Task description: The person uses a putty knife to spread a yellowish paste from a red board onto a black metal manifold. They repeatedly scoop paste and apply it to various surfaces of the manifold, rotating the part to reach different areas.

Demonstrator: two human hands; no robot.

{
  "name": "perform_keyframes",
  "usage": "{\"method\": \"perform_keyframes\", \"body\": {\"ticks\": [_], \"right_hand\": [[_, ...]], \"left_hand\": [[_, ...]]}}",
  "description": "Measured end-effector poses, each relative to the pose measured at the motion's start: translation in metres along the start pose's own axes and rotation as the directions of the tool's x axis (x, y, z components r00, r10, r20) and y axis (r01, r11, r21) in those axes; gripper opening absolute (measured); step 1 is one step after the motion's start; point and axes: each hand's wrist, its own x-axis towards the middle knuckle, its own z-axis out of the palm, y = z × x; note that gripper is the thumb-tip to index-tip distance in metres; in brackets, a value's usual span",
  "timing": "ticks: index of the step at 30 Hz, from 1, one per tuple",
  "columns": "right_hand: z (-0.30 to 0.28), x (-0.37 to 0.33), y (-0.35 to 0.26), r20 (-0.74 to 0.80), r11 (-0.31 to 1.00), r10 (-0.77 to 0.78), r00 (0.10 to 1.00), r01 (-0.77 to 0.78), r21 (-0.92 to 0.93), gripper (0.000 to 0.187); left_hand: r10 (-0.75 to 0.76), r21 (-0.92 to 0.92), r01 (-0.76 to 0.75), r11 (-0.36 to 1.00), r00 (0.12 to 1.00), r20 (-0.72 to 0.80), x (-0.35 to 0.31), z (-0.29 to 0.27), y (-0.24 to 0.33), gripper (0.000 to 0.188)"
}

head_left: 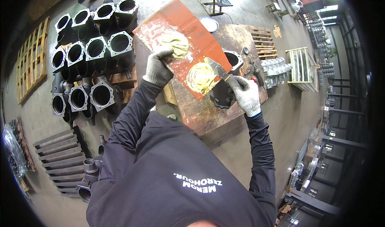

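Note:
My left hand [160, 68], in a grey knit glove, grips the left edge of a reddish-orange board [205, 40]. The board is tilted above a worn tabletop [196, 116]. Two heaps of pale yellow paste lie on it: a farther heap [179, 44] by my left fingers and a nearer heap [199, 79]. My right hand [245, 94], also gloved, is closed round the handle of a putty knife [217, 69]. Its metal blade meets the nearer heap's upper right side. Below the board, a black casting [223, 96] sits on the tabletop, partly hidden by the board and knife.
Rows of black flanged castings [96, 48] stand on the left. A dark slatted pallet [62, 158] lies nearer. Beyond the table are a round white lid [209, 24], a wooden pallet [262, 42] and grey metal parts [276, 69]. Tools [256, 72] lie at the table's right edge.

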Motion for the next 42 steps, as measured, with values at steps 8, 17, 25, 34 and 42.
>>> {"method": "perform_keyframes", "body": {"ticks": [8, 17, 25, 34, 42], "right_hand": [[0.001, 0.001, 0.002, 0.055, 0.993, 0.116, 0.992, -0.117, 0.006, 0.03], [0.013, -0.007, -0.017, 0.068, 0.999, 0.002, 0.998, -0.006, 0.053, 0.022], [0.003, -0.022, -0.024, 0.019, 0.853, -0.45, 0.893, 0.436, -0.285, 0.035], [0.022, -0.032, 0.001, -0.187, 0.728, -0.651, 0.735, 0.537, -0.425, 0.043], [0.041, -0.036, 0.025, -0.248, 0.814, -0.579, 0.777, 0.534, -0.229, 0.046]], "left_hand": [[0.0, -0.066, 0.002, 0.998, 1.0, 0.03, -0.002, 0.008, 0.0, 0.033], [-0.085, -0.129, 0.081, 0.988, 0.996, -0.025, 0.004, 0.001, -0.005, 0.027], [-0.022, -0.036, 0.02, 0.999, 0.999, -0.045, 0.01, -0.007, -0.006, 0.044], [-0.058, -0.215, 0.014, 0.977, 0.978, -0.202, 0.007, 0.02, -0.007, 0.022], [-0.047, -0.206, -0.029, 0.978, 0.934, -0.354, -0.004, 0.033, -0.01, 0.018]]}}
